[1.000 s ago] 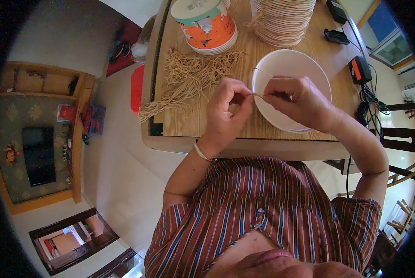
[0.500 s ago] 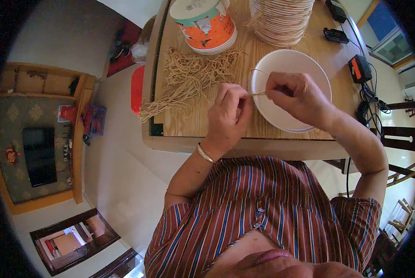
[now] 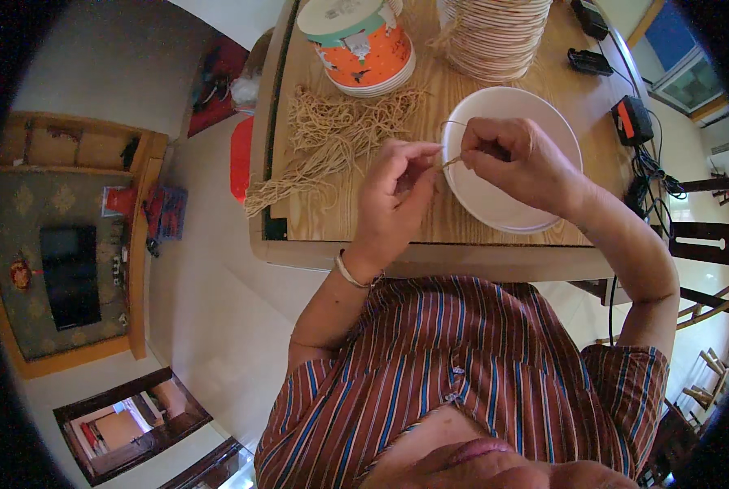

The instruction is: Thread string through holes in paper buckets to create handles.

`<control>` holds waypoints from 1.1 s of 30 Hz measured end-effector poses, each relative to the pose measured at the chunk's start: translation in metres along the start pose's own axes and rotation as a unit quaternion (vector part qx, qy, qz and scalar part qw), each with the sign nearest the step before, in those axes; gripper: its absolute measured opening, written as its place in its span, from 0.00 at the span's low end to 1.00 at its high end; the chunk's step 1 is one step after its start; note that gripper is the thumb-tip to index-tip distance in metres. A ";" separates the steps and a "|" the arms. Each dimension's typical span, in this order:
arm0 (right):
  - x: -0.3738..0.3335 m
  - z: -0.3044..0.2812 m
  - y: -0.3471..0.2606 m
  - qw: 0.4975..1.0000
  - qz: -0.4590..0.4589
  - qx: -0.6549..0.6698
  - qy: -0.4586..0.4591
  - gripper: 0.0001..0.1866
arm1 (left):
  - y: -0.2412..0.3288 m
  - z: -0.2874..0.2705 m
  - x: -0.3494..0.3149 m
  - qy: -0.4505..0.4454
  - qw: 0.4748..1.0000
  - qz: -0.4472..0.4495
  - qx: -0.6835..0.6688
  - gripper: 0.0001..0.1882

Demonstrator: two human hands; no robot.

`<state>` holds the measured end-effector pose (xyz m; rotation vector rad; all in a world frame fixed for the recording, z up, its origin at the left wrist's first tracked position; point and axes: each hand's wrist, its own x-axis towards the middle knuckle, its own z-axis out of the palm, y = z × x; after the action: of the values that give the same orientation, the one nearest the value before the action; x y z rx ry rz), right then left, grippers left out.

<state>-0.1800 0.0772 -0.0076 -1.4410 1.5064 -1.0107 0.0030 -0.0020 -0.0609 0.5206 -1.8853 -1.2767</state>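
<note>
A short piece of thin tan cord (image 3: 452,163) runs between my two hands over the left rim of a white round paper tub (image 3: 503,208). My right hand (image 3: 518,159) pinches the cord above the tub's opening. At the tub's left edge, my left hand (image 3: 397,191) has thumb and forefinger closing on the cord's other end; the exact contact is small and hard to see. A thin loop of the cord curves up beside my right fingers. Beyond my left hand lies a loose heap of tan cord (image 3: 332,134) on the wooden table.
An orange and green patterned paper tub (image 3: 364,59) stands on its side of the table behind the heap. A tall stack of white tubs (image 3: 499,37) with cords rises at the back. Black adapters (image 3: 632,121) and tangled cables (image 3: 648,173) lie along the right edge.
My left hand has shifted slightly left, its thumb and forefinger more stretched out. My right hand has moved slightly up and left, still pinching the cord.
</note>
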 end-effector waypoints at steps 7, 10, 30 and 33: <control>0.001 -0.003 -0.001 0.999 0.005 -0.029 -0.033 0.04 | -0.009 0.002 0.003 -0.058 0.997 -0.028 -0.034 0.08; 0.002 -0.002 -0.001 1.000 0.016 0.002 -0.023 0.04 | -0.010 0.003 0.004 -0.051 0.995 -0.021 -0.078 0.07; -0.004 -0.024 -0.030 0.996 0.035 0.006 -0.082 0.04 | -0.027 -0.006 0.010 -0.122 0.985 -0.010 -0.119 0.05; -0.002 -0.022 -0.030 0.995 0.026 0.029 -0.089 0.04 | -0.031 -0.001 0.007 -0.097 0.979 -0.003 -0.178 0.04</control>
<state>-0.1892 0.0784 0.0282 -1.4053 1.3677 -0.8633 -0.0027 -0.0202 -0.0861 0.2185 -1.7511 -1.6757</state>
